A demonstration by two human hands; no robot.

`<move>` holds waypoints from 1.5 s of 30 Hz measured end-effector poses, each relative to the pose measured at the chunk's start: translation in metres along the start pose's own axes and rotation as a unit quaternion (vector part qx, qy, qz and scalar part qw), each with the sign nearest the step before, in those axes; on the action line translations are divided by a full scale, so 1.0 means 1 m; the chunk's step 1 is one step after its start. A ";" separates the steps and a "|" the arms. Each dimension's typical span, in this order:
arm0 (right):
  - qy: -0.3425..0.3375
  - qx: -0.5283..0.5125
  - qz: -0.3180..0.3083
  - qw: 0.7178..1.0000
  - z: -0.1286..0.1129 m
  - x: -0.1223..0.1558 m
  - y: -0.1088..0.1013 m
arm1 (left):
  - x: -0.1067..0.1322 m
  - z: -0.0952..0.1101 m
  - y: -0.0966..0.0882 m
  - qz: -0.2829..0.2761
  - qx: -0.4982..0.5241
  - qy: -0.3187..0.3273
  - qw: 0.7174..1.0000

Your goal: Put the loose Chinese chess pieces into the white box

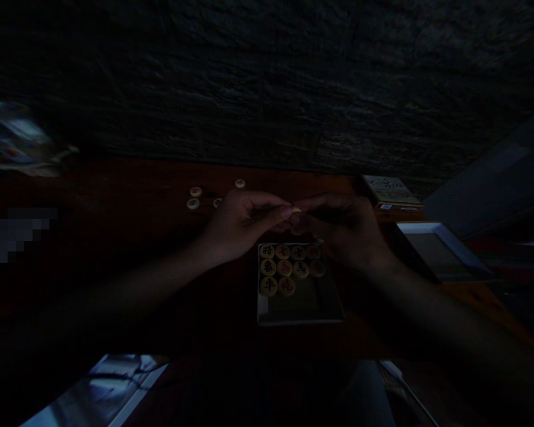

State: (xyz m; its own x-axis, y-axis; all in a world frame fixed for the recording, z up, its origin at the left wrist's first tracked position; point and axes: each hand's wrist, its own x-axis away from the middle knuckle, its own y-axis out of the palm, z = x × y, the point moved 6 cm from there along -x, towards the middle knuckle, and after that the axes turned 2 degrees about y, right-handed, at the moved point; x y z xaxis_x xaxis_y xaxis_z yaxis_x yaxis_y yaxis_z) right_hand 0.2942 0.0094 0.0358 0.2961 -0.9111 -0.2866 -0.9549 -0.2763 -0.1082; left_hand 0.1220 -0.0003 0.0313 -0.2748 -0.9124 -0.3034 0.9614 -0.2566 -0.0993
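Note:
My left hand [253, 222] and my right hand [342, 225] meet above the far side of a shallow box. Between their fingertips is a round Chinese chess piece [296, 210], pinched from both sides and seen edge-on. Below them lies the open box [302, 308], with rows of wooden pieces marked in black and red at its far and left parts. One black-marked piece [269, 286] and one red-marked piece [286, 287] form the nearest row. My right hand partly covers the box's far right corner. The scene is very dark.
Several loose pieces, among them a red-marked one [240, 184], lie on the wooden table [129, 196] to the left. A printed box [391, 191] and an open tray-like lid [445, 252] sit at the right. A rough stone wall [267, 89] stands behind. A plastic-wrapped item [22, 139] is far left.

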 end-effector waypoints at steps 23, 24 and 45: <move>-0.217 0.185 0.020 0.958 -0.028 0.009 -0.005 | 0.000 -0.005 0.004 0.010 0.175 -0.067 0.982; -0.239 0.222 0.010 0.945 -0.031 0.011 -0.005 | 0.000 -0.004 0.004 0.011 0.170 -0.064 0.983; -0.046 0.406 -0.122 0.904 -0.038 0.079 0.000 | -0.003 0.000 -0.001 -0.002 -0.034 -0.009 0.999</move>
State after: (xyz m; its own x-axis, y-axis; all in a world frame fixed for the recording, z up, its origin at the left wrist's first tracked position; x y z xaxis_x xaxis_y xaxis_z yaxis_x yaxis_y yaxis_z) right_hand 0.3171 -0.0743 0.0492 0.5324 -0.8137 -0.2333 -0.5423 -0.1162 -0.8321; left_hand 0.1219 0.0027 0.0320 -0.2768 -0.9175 -0.2855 0.9572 -0.2374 -0.1654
